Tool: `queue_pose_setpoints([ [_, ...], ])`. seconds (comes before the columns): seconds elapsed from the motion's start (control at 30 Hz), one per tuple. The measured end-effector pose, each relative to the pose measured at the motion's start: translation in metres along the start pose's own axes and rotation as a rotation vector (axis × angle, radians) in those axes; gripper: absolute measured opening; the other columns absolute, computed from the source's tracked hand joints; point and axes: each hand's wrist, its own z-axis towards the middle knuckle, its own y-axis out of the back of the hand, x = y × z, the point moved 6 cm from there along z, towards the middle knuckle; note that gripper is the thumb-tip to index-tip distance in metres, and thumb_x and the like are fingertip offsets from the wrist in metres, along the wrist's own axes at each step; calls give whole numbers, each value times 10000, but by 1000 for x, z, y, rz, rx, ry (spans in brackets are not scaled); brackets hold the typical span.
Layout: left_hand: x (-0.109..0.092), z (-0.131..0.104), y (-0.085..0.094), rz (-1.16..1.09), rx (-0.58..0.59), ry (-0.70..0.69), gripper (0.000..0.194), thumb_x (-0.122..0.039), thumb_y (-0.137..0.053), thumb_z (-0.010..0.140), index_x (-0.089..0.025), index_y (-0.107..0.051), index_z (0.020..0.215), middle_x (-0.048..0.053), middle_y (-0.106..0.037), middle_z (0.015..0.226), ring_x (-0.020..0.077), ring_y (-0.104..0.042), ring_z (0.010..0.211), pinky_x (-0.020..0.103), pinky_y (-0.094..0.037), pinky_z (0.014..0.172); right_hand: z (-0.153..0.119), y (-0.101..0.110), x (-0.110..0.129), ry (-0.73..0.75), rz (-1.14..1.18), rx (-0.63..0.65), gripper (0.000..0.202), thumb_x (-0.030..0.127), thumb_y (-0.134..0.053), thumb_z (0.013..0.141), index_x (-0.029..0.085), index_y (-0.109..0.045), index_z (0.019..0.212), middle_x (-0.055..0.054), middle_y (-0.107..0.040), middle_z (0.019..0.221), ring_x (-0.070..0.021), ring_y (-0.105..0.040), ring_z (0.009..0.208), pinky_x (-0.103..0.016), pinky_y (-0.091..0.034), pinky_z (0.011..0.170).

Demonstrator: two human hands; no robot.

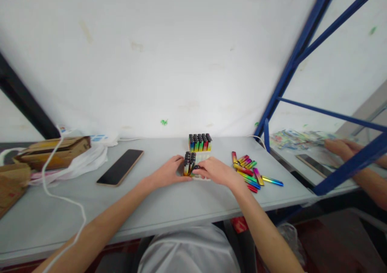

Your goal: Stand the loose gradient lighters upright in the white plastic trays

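Observation:
A pale plastic tray (203, 157) sits on the table in front of me, with black-topped lighters (189, 160) standing upright in its left side. My left hand (172, 171) curves around the tray's left end, thumb along the front and fingers behind, steadying it. With its fingertips pinched, my right hand (218, 171) holds a lighter (196, 167) by its black top, at the row beside the standing ones. The lower part of that lighter is mostly hidden. Just behind stands a full block of multicoloured lighters (200, 142), black tops up.
Several shiny, coloured lighter-sized pieces (250, 174) lie in a loose pile on the right. A phone (121, 167) lies to the left, near a cardboard box (54, 152), plastic bags and a white cable (65, 198). Past the blue frame (290, 69), another person's hands (341, 148) are over the neighbouring table.

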Motion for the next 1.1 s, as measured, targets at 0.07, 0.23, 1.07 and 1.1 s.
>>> queue_pose_setpoints([
  [0.07,0,0,0,3,4,1,688,-742,-847,799,-190,-743,1196,161,-721,1278,382,-709,1208,494,-583,1114,4,-5,4,-62,-76,12,424,444,-600,1141,147,-800,913,-133,-815,869,-284,-783,900,-319,-536,813],
  [0.23,0,1,4,-24,-11,-2,651,-730,-822,830,-211,-735,1213,140,-733,1293,377,-715,1213,484,-593,1109,10,-20,12,-117,-143,97,390,430,-617,1129,163,-840,954,-135,-824,910,-284,-786,940,-309,-536,821],
  [1.07,2,1,4,2,24,18,682,-690,-805,860,-208,-703,1332,156,-722,1370,390,-686,1320,542,-540,1217,-175,73,-226,-865,353,-64,375,373,-888,780,176,-758,1072,-159,-813,1193,-259,-780,969,-292,-628,732],
  [1.1,2,1,4,2,25,15,683,-695,-797,864,-207,-703,1332,153,-722,1366,389,-686,1318,540,-542,1215,-182,72,-229,-880,399,-58,408,382,-904,749,186,-751,1073,-169,-798,1243,-282,-780,1032,-300,-644,749],
])
